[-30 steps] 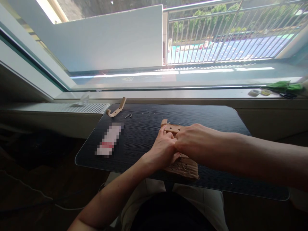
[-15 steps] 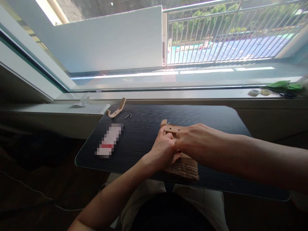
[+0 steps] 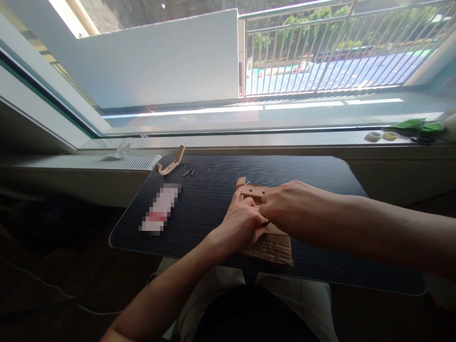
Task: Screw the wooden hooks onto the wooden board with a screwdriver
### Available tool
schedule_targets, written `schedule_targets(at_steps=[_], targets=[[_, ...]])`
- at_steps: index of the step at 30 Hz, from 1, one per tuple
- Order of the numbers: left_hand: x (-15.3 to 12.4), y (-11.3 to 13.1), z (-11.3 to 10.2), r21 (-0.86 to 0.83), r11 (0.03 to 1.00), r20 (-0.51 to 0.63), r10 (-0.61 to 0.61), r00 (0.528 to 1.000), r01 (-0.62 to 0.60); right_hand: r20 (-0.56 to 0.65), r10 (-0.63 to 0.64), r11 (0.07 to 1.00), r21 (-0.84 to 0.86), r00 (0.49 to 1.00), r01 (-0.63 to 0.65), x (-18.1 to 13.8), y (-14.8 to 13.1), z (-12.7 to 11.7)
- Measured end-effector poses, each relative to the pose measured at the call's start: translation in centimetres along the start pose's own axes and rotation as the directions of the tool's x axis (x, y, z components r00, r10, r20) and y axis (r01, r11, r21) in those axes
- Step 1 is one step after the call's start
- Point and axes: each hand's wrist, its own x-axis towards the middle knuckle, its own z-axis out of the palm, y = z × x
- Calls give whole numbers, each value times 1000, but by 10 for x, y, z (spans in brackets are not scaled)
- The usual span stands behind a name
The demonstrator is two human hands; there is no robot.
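A pale-brown wooden strip (image 3: 253,191) with two dark holes and one upturned end lies beyond ragged brown cardboard (image 3: 273,251) on the black wood-grained table (image 3: 199,213); bent left hand (image 3: 242,219) touching it, right hand (image 3: 283,204) curled alongside, either's hold I cannot tell

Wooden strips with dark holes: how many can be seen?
2. A curved strip lies at the far left of the table; a second strip is partly covered by the right hand. More may be hidden there.
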Motion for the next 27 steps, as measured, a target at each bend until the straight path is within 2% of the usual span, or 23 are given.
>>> schedule_targets(at_steps=[5, 12, 18, 24, 27], targets=[[0, 0, 0, -1, 1000, -12, 15, 1000, -15, 55, 4, 1000, 7, 998, -4, 0, 2, 0], [0, 0, -1, 8, 1000, -7, 21, 1000, -21, -94, -46, 998, 46, 995, 50, -4, 5, 1], [0, 1, -2, 2, 1000, -14, 16, 1000, -16, -2, -10, 1000, -10, 1000, 10, -1, 4, 3], [0, 1, -3, 5, 1000, -2, 20, 1000, -20, -127, -54, 999, -3, 990, 54, -7, 7, 6], [1, 1, -4, 7, 1000, 11, 9, 1000, -9, -132, -54, 999, -4, 990, 54, -5, 3, 2]])
